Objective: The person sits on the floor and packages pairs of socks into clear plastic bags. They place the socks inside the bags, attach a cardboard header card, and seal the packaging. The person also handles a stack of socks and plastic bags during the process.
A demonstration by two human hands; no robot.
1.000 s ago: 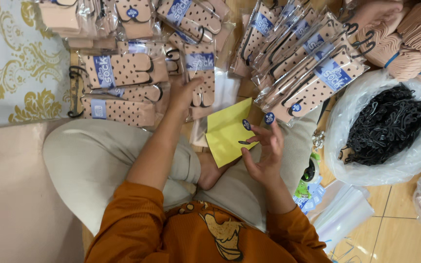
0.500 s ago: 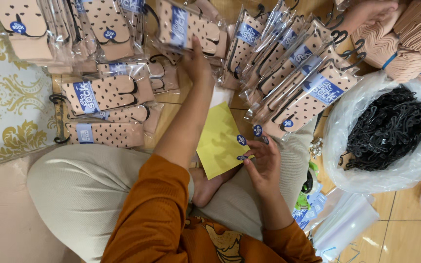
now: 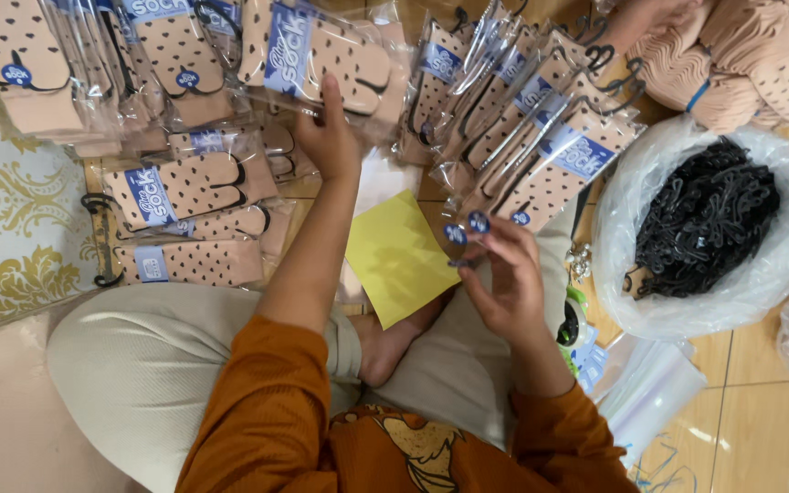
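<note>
While the left hand (image 3: 329, 128) presses flat, fingers spread, on a packed sock pair (image 3: 321, 57), the right hand (image 3: 501, 274) pinches round blue stickers (image 3: 466, 228) above a yellow sheet (image 3: 396, 256).

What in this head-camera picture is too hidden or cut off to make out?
- Left hand: its palm faces away, so its grip on the sock packet is unclear.
- Right hand: the round blue stickers at its fingertips are too small to read.
- Black hooks: veiled by the plastic bag.
- Sock bundles: cut by the top edge.
</note>
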